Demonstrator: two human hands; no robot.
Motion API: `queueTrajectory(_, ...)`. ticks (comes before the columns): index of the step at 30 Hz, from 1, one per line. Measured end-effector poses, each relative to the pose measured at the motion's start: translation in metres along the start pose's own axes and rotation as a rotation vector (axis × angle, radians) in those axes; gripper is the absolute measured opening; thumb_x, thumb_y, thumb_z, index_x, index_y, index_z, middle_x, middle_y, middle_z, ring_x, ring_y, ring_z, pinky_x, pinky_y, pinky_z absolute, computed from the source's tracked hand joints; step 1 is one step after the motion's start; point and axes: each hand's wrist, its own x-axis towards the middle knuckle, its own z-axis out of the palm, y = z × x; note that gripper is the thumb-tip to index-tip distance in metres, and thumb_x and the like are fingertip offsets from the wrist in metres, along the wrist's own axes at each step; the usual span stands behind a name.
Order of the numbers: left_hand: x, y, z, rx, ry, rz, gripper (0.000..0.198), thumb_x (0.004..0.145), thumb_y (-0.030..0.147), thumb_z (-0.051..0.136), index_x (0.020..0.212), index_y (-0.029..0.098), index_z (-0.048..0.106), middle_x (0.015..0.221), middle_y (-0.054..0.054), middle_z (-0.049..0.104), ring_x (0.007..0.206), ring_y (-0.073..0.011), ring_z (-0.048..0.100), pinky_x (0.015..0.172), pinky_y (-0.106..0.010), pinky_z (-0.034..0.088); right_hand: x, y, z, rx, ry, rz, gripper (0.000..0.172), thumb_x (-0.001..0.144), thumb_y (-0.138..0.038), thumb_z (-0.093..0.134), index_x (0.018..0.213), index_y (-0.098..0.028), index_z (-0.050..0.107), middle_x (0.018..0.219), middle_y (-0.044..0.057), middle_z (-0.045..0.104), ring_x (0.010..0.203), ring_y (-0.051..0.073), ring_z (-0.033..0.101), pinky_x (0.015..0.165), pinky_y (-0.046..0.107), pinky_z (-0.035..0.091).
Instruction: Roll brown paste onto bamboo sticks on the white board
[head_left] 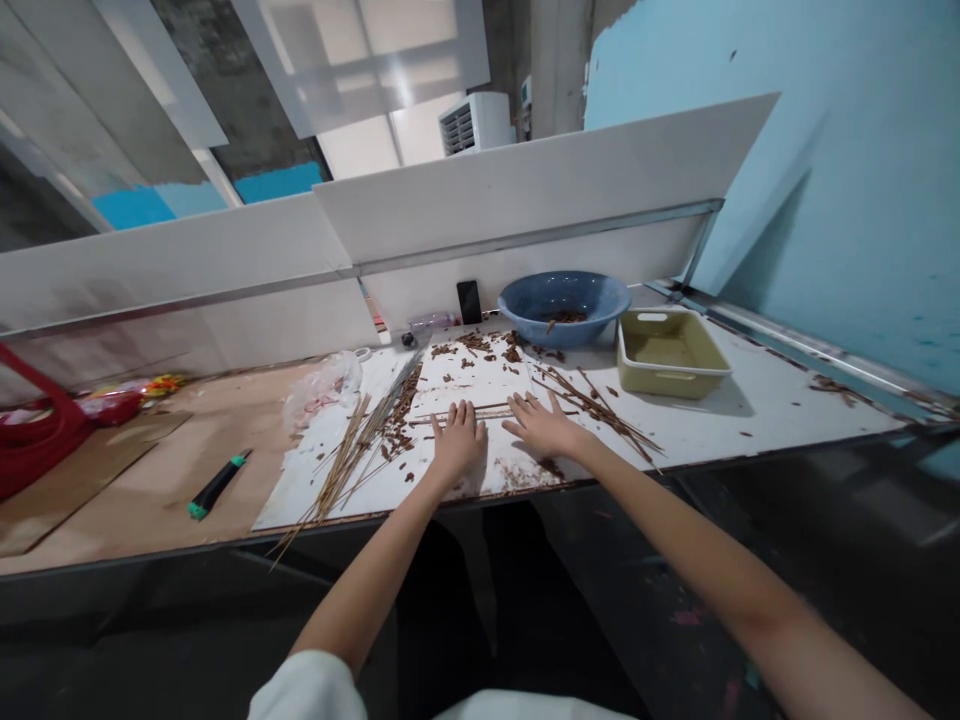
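Note:
My left hand [457,442] and my right hand [543,425] lie flat and palm down on a white board [337,500], fingers spread. A few thin wooden sticks [457,413] run crosswise beneath or between them. To the left of my left hand, a loose pile of long thin sticks [352,460] fans out over the board's front edge. Brown chips [465,365] are scattered across the board. More sticks [600,412] lie to the right of my right hand.
A blue bowl [562,305] holding brown chips and a cream rectangular tray [671,352] stand at the back right. Also on the bench are a phone [469,302], a plastic bag [321,392], a black-handled tool [217,485] and a red object [37,440]. White panels [525,190] rise behind.

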Motion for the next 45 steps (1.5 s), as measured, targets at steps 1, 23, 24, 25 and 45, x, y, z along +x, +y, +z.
queueTrajectory(1, 0.007, 0.002, -0.003, -0.004, 0.008, -0.005, 0.072, 0.116, 0.044, 0.021, 0.183, 0.018, 0.024, 0.189, -0.012, 0.022, 0.177, -0.0339, 0.017, 0.14, -0.073, 0.006, 0.006, 0.001, -0.005, -0.003, -0.003, 0.004, 0.06, 0.116, -0.048, 0.041, 0.174, -0.034, 0.046, 0.19, 0.013, 0.019, 0.176, 0.042, 0.013, 0.133, 0.082, -0.001)
queueTrajectory(23, 0.007, -0.001, 0.004, 0.021, 0.051, -0.056, 0.073, 0.116, 0.049, 0.02, 0.182, 0.02, 0.029, 0.188, -0.012, 0.026, 0.177, -0.0388, 0.01, 0.139, -0.076, 0.004, 0.017, 0.011, 0.002, 0.015, -0.034, 0.043, 0.06, 0.119, -0.049, 0.033, 0.177, -0.036, 0.041, 0.191, 0.013, 0.015, 0.176, 0.041, 0.008, 0.133, 0.084, 0.001)
queueTrajectory(24, 0.002, -0.003, 0.007, 0.024, 0.046, -0.05, 0.072, 0.116, 0.049, 0.02, 0.182, 0.022, 0.029, 0.188, -0.011, 0.026, 0.177, -0.0391, 0.009, 0.138, -0.077, 0.004, 0.011, 0.012, 0.004, -0.001, -0.046, 0.0, 0.057, 0.119, -0.045, 0.035, 0.175, -0.038, 0.044, 0.191, 0.013, 0.016, 0.176, 0.042, 0.008, 0.131, 0.086, 0.002)
queueTrajectory(25, 0.0, -0.005, 0.009, 0.026, 0.039, -0.046, 0.072, 0.116, 0.05, 0.02, 0.182, 0.022, 0.03, 0.188, -0.01, 0.026, 0.177, -0.0395, 0.009, 0.138, -0.077, 0.003, 0.008, 0.013, 0.004, -0.017, -0.053, -0.033, 0.056, 0.119, -0.041, 0.036, 0.174, -0.038, 0.046, 0.191, 0.013, 0.017, 0.176, 0.043, 0.01, 0.131, 0.087, 0.002)
queueTrajectory(45, 0.005, 0.012, 0.003, 0.037, 0.148, 0.031, 0.066, 0.116, 0.042, 0.029, 0.177, 0.022, 0.042, 0.189, -0.011, 0.021, 0.176, -0.0385, 0.015, 0.138, -0.077, 0.004, 0.006, -0.007, -0.015, -0.081, 0.061, -0.028, 0.057, 0.118, -0.036, 0.039, 0.175, -0.029, 0.045, 0.185, 0.021, 0.033, 0.174, 0.044, 0.018, 0.135, 0.081, 0.013)
